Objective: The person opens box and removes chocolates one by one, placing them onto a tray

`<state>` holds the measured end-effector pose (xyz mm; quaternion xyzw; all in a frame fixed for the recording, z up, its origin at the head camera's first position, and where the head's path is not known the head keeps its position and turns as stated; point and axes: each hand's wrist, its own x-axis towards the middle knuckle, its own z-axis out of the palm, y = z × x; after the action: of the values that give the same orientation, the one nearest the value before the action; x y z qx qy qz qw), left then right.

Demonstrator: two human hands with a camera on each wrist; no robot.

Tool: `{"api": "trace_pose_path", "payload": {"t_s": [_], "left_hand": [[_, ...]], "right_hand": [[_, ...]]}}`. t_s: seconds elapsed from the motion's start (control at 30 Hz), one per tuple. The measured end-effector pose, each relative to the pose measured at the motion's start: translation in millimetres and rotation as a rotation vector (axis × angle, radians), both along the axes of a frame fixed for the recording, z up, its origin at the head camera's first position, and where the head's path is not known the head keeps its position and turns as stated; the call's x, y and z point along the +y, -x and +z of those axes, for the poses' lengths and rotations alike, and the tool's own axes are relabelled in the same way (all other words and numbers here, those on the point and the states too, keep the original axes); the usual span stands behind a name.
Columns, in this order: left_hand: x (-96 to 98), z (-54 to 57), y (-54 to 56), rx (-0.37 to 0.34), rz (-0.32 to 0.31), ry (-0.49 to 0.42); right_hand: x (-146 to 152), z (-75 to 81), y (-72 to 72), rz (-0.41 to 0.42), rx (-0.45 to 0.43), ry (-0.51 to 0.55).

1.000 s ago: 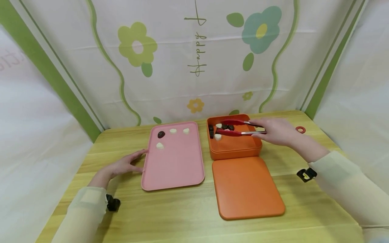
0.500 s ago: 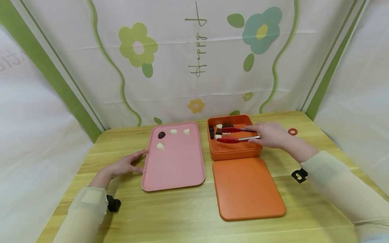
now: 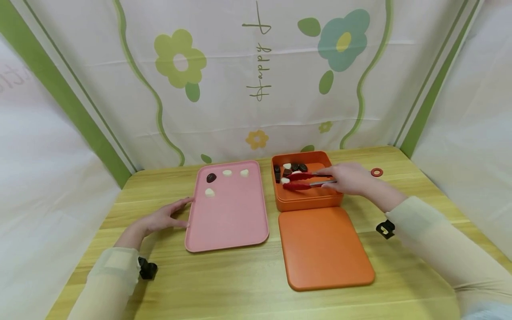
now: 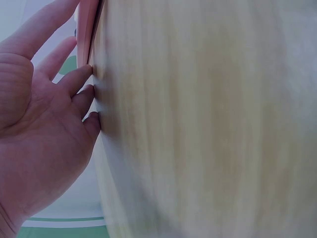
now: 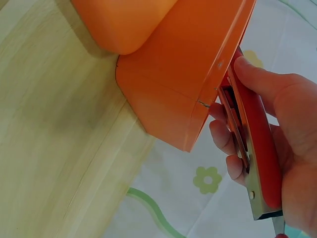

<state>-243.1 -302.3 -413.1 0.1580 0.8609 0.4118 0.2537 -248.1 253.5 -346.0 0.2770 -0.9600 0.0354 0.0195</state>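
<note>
My right hand point(image 3: 349, 178) grips red-and-silver tongs point(image 3: 298, 185) over the orange box point(image 3: 308, 203). Inside the box, the red tips stand on either side of a white piece point(image 3: 285, 181); whether they touch it I cannot tell. Dark brown pieces point(image 3: 303, 168) and other white ones lie around them. In the right wrist view, thumb and fingers wrap the tongs' handles point(image 5: 260, 144). My left hand point(image 3: 160, 219) rests by the pink tray point(image 3: 228, 226), thumb and fingertips spread against its left edge. One dark oval piece point(image 3: 211, 178) and several white pieces point(image 3: 210, 192) lie on the tray.
The orange lid point(image 3: 326, 249) lies flat in front of the box. A small red ring point(image 3: 377, 172) is on the wooden table point(image 3: 224, 284) to the right. A printed cloth point(image 3: 224, 102) hangs behind, with more cloth at both sides.
The tongs' tips have shifted toward the near side of the box, down to the white piece, and stand closer together than half a second ago. My left hand has stayed at the tray.
</note>
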Motion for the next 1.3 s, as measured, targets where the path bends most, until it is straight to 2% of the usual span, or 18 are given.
{"api": "trace_pose_path", "payload": {"t_s": [0.27, 0.47, 0.83, 1.03, 1.3], "left_hand": [[0.7, 0.8, -0.3, 0.003, -0.003, 0.012], [-0.4, 1.8, -1.0, 0.007, -0.001, 0.016], [-0.2, 2.6, 0.5, 0.005, -0.003, 0.01], [-0.1, 2.2, 0.6, 0.007, -0.008, 0.011], [-1.0, 0.3, 1.8, 0.003, -0.008, 0.012]], "right_hand": [[2, 0.6, -1.5, -0.002, -0.02, 0.007], [5, 8.0, -2.5, -0.029, -0.055, 0.054], [2, 28.6, -4.3, -0.049, 0.03, 0.067], [-13, 36.3, -2.8, -0.012, 0.083, 0.078], [-44, 38.5, 2.9, 0.051, 0.133, 0.1]]}}
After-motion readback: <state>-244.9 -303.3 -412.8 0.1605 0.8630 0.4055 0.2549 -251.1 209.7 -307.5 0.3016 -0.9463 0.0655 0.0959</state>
